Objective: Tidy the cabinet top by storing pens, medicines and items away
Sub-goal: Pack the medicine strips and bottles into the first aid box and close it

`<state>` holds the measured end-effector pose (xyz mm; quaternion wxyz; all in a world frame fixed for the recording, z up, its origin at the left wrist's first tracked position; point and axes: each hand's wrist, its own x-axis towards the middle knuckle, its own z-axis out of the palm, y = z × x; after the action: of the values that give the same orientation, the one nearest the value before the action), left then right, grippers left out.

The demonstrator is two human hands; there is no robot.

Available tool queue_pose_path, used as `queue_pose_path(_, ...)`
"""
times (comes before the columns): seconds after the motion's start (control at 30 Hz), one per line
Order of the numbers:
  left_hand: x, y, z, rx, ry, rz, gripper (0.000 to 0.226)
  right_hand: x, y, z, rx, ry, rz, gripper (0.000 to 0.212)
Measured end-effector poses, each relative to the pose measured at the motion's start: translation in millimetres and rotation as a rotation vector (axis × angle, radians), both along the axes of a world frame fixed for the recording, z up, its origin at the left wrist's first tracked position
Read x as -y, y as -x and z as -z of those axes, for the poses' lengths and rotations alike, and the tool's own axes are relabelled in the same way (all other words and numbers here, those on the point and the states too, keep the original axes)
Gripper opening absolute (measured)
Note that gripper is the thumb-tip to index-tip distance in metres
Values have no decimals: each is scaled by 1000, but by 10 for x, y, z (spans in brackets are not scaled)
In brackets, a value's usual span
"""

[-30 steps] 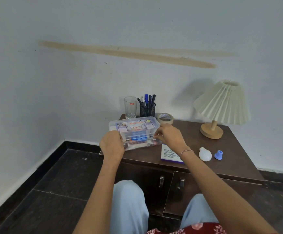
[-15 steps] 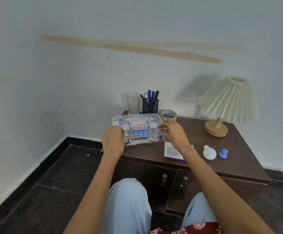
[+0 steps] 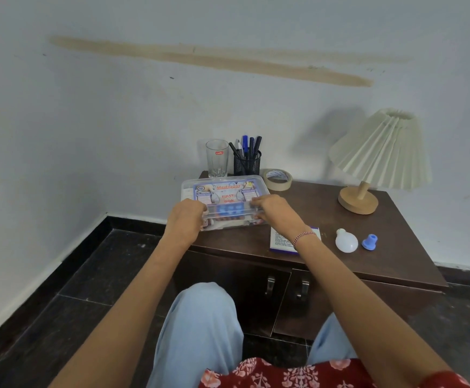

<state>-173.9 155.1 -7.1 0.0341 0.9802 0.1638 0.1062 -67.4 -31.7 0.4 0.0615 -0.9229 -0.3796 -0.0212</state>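
Both hands are on the clear first aid box (image 3: 225, 191), which sits at the left end of the cabinet top (image 3: 382, 247). The left hand (image 3: 185, 219) and right hand (image 3: 273, 211) each have fingers curled over the lid's near edge, gripping a corner. Looks to me like the lid is getting snapped down. I'd press both corners evenly and check no pill strips are caught under the rim. Go easy, because the glass (image 3: 217, 158) and pen holder (image 3: 247, 163) stand just behind it. The small carton (image 3: 281, 242) near the right wrist isn't stored yet.
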Motion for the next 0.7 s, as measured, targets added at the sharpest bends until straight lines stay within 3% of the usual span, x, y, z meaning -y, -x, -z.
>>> queue_pose_path(0.13,-1,-16,-82,-55,-74,64,35,-45,9,-38,-34,77,5,38)
queue_pose_path(0.33,90,-5,-74,-144,-174,102,34,-116,127,-53,31,-8,63,34)
queue_pose_path(0.7,153,5,2,-115,-179,79,37,-111,154,93,115,-36,62,37)
